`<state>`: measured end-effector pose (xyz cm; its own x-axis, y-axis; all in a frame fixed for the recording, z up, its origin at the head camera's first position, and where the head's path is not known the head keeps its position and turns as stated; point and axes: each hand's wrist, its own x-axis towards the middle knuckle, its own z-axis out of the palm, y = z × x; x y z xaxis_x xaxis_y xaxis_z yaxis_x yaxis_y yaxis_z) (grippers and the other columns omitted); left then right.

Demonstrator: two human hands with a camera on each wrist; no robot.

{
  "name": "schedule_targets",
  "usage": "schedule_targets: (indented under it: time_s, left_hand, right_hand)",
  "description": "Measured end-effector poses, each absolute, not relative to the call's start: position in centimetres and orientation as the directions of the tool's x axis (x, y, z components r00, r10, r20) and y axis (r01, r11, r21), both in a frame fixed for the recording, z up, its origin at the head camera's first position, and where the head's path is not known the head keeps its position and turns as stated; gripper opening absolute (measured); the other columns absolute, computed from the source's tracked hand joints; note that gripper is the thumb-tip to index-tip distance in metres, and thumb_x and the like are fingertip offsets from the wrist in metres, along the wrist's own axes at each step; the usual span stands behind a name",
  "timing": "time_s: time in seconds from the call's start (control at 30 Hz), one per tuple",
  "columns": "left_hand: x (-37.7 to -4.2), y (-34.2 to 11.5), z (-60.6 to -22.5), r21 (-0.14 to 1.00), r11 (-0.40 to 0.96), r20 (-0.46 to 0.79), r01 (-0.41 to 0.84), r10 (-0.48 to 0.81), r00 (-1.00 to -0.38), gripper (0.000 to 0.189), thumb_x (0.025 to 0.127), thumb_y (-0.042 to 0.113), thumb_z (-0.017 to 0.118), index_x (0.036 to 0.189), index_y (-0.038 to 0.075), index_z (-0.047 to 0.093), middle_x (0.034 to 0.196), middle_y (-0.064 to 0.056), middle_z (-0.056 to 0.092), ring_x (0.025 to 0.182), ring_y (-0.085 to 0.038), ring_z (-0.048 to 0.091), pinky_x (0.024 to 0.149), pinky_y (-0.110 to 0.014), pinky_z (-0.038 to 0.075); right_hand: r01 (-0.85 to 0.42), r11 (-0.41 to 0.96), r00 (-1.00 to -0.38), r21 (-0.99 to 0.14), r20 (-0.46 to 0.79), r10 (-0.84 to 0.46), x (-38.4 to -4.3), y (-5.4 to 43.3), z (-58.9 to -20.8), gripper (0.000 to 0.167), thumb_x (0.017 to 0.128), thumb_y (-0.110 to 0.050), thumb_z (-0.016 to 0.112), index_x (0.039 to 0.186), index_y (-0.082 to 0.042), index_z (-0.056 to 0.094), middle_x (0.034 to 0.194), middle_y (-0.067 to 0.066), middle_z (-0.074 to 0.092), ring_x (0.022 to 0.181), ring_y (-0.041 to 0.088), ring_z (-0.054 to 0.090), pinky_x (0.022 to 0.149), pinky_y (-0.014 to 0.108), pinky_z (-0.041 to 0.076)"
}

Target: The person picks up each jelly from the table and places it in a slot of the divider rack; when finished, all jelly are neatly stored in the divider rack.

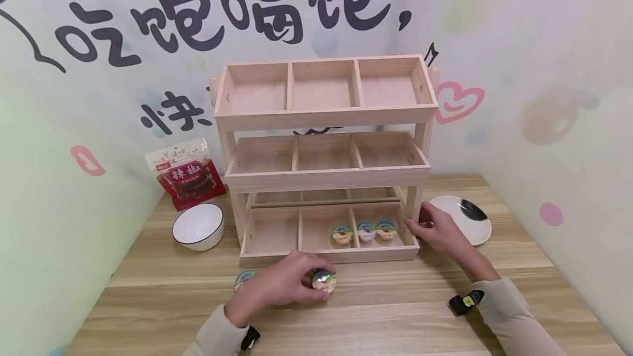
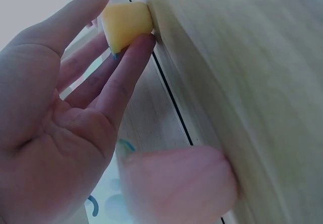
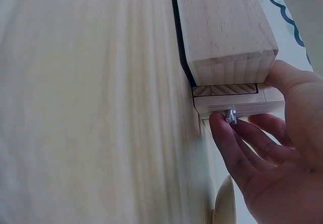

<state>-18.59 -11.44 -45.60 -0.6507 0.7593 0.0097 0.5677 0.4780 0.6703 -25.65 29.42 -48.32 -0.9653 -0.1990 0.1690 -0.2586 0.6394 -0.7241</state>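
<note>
My left hand [image 1: 284,282] holds a small yellow jelly cup [image 1: 323,281] between thumb and fingers, on the table before the rack. The cup's yellow body [image 2: 128,24] shows between the fingertips in the left wrist view. Beside that hand stands a pink jelly cup [image 2: 179,183], its printed lid [image 1: 244,277] partly hidden in the head view. With thumb and fingers, my right hand [image 1: 442,229] grips the lower right side of a three-tier wooden rack [image 1: 326,120]; a metal bolt [image 3: 230,116] lies by its fingertips. The bottom tier holds one jelly cup [image 1: 342,234] in the middle compartment and two in the right.
Left of the rack are a white bowl [image 1: 199,227] and a red snack bag [image 1: 188,174] leaning on the wall. A white plate [image 1: 479,229] with a black patch lies behind the right hand. Walls stand at the back and both sides of the wooden table [image 1: 386,312].
</note>
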Motion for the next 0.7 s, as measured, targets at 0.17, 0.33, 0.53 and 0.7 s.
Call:
schedule_targets:
  time_s: [0.17,0.33,0.53,0.7]
  left_hand:
    - [-18.62,-11.48,-45.61,0.681,0.477,0.0,0.556,0.759,-0.651,0.039,0.095,0.029,0.086,0.13,0.013,0.075,0.13,0.003,0.073,0.103,0.002,0.067,0.084,-0.013,0.059]
    - [-18.59,-11.49,-45.59,0.681,0.474,0.0,0.558,0.762,-0.647,0.039,0.095,0.028,0.086,0.13,0.014,0.075,0.13,0.003,0.073,0.105,0.003,0.067,0.086,-0.014,0.059]
    - [-18.52,-11.51,-45.54,0.682,0.472,-0.006,0.559,0.768,-0.641,0.037,0.096,0.025,0.086,0.13,0.015,0.075,0.13,0.004,0.073,0.106,0.003,0.067,0.087,-0.014,0.059]
    - [-18.57,-11.49,-45.54,0.685,0.477,-0.019,0.551,0.767,-0.641,0.037,0.096,0.025,0.085,0.13,0.015,0.075,0.132,0.003,0.073,0.107,0.002,0.066,0.087,-0.015,0.059]
  right_hand:
    - [-0.261,0.637,-0.965,-0.725,0.173,-0.199,-25.69,29.41,-48.33,0.047,0.105,-0.027,0.074,0.14,0.001,0.059,0.119,0.023,0.074,0.106,0.032,0.074,0.077,0.024,0.061]
    - [-0.264,0.636,-0.964,-0.725,0.175,-0.201,-25.67,29.39,-48.3,0.047,0.105,-0.027,0.074,0.14,0.0,0.059,0.119,0.023,0.074,0.105,0.032,0.074,0.076,0.024,0.061]
    - [-0.266,0.638,-0.963,-0.723,0.178,-0.2,-25.7,29.42,-48.36,0.047,0.105,-0.026,0.074,0.139,0.001,0.059,0.119,0.023,0.074,0.105,0.032,0.074,0.077,0.025,0.062]
    - [-0.271,0.64,-0.962,-0.719,0.184,-0.202,-25.69,29.47,-48.45,0.047,0.104,-0.026,0.074,0.14,0.001,0.059,0.119,0.023,0.074,0.105,0.032,0.075,0.078,0.027,0.063]
